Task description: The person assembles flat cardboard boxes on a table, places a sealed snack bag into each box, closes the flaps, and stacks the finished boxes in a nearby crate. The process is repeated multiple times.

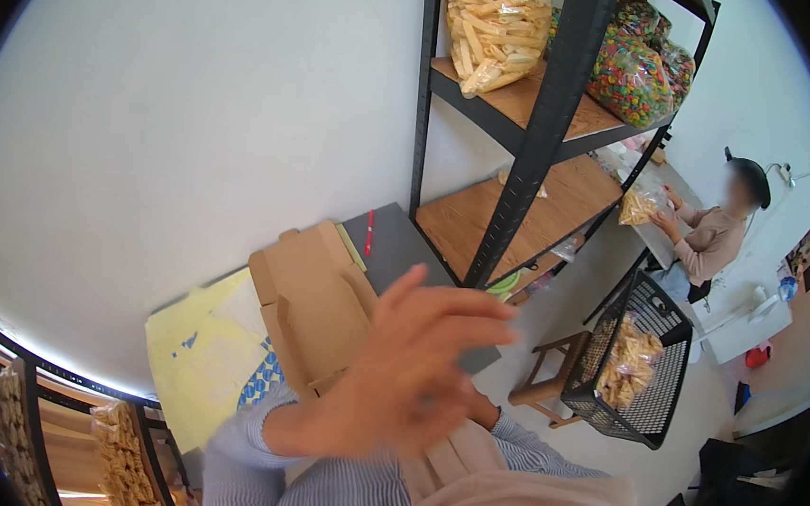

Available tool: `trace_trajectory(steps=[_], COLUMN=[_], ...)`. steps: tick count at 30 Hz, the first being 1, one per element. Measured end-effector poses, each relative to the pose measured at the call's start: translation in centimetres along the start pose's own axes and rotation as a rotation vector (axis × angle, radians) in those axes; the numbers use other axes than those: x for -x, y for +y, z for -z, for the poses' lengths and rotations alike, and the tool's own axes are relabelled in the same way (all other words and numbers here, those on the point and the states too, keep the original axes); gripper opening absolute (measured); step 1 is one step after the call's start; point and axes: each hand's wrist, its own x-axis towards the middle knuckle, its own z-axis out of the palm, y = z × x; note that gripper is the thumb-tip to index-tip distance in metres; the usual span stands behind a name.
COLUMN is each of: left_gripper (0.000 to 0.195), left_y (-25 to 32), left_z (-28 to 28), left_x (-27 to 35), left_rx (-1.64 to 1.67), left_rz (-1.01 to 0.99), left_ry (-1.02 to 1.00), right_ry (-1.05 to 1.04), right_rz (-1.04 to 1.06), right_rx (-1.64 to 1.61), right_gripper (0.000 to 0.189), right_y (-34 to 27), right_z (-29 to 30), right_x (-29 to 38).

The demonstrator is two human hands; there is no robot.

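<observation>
My left hand (417,368) is raised in front of my chest, blurred, with its fingers apart and nothing visible in it. Behind it, mostly hidden, is my right hand (480,407); what its fingers do cannot be seen. Beyond my left hand lies an open brown cardboard box (319,303), its flaps folded up, on a dark grey table (406,242). Under and beside the box spreads a yellow sheet (190,350) with torn white and blue-patterned areas. A slim red tool (369,232), perhaps a pen or cutter, lies behind the box.
A black metal rack (534,156) with wooden shelves holds a bag of pale snack sticks (497,28) and bags of colourful snacks (633,75). A black plastic basket (669,388) of bagged snacks rests on a wooden stool (552,372). A seated person (713,234) handles a snack bag.
</observation>
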Motion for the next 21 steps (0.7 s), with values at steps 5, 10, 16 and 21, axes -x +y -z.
trace_trajectory(steps=[5, 10, 16, 21], left_gripper=[0.042, 0.037, 0.031, 0.033], left_y=[5.0, 6.8, 9.4, 8.8], left_z=[-5.0, -6.8, -5.1, -3.3], left_x=[-5.6, -3.9, -2.0, -3.2], left_rx=[-0.101, 0.138, 0.191, 0.348], left_rz=[-0.468, -0.459, -0.342, -0.548], left_ry=[0.397, 0.477, 0.301, 0.242], right_ry=[-0.049, -0.023, -0.062, 0.058], right_rz=[-0.040, -0.056, -0.331, -0.359], right_rx=[0.225, 0.299, 0.364, 0.405], right_gripper=[0.044, 0.041, 0.046, 0.045], right_y=[0.6, 1.6, -3.1, -4.3], right_z=[0.1, -0.5, -1.6, 1.6], right_x=[3.8, 7.6, 10.2, 11.5])
